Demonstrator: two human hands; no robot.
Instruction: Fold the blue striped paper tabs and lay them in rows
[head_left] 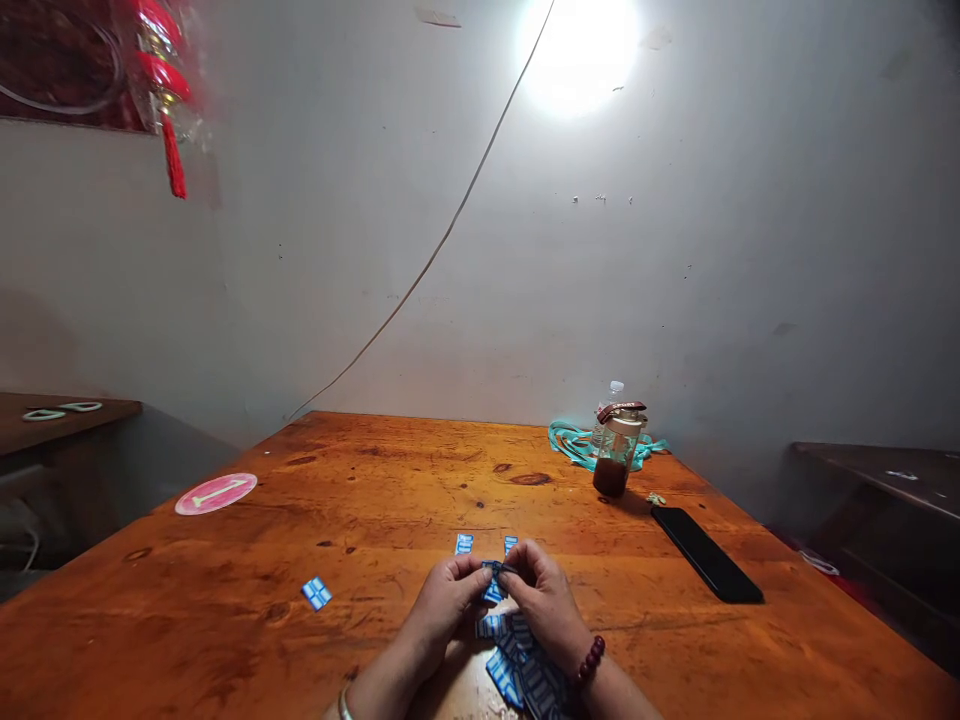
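Both hands meet low in the middle of the head view. My left hand [448, 606] has its thumb and fingers closed on the left side of a small blue and white piece [493, 590]. Closed on the same piece from the right is my right hand [546, 598], with a dark red bead bracelet at its wrist. Beneath them lies a loose pile of blue and white pieces [504, 676], partly covered by my right hand and forearm. Just beyond the hands are two more pieces, one on the left [464, 543] and one on the right [511, 544].
A single blue and white piece [316, 593] lies left on the wooden table [390, 480]. Further left is a round pink sticker [216, 494]. At the right are a black phone [707, 554], a bottle with dark liquid [612, 470] and a turquoise strap [574, 446].
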